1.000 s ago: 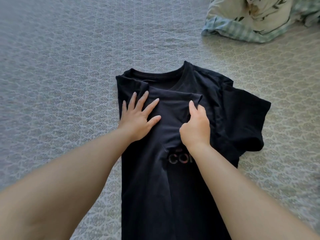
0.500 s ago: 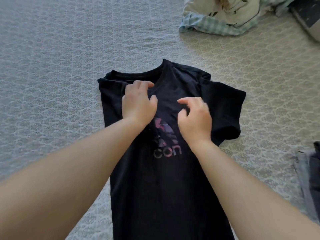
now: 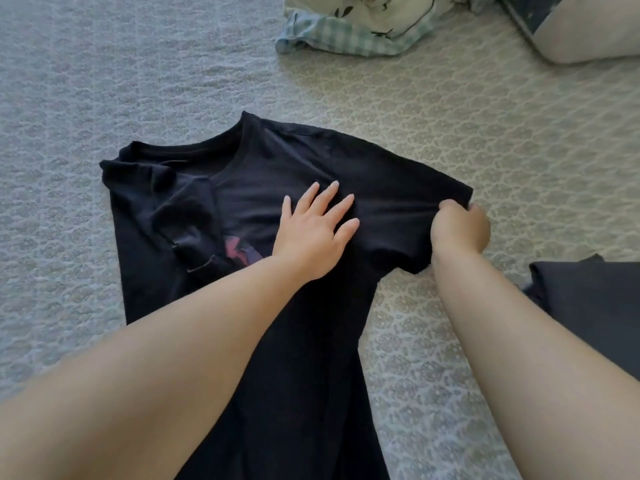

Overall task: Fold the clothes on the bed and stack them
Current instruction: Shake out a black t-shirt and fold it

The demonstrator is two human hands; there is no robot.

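Both forearms enter from the near edge and reach over the black T-shirt (image 3: 304, 174), which lies flat on the patterned grey bedspread (image 3: 104, 81).

Left hand (image 3: 313, 233): flat, palm down, fingers straight and slightly spread, pressing on the chest of the shirt just right of the pink-purple print (image 3: 242, 252); forearm covers the lower part of the print.

Right hand (image 3: 460, 228): fingers curled, pinching the hem edge of the shirt's right-side sleeve, which is drawn out sideways.

Shirt: long axis runs near to far, collar at the far end, lower body out of view at the near edge. Left-side sleeve is folded inward over the body.

Right of the shirt, near the right forearm: a dark garment (image 3: 588, 306), apart from the shirt. Beyond the collar, well apart: a bunched checked and floral-print cloth (image 3: 353, 32). Far right of that: a pale rounded object (image 3: 595, 32), not identifiable.
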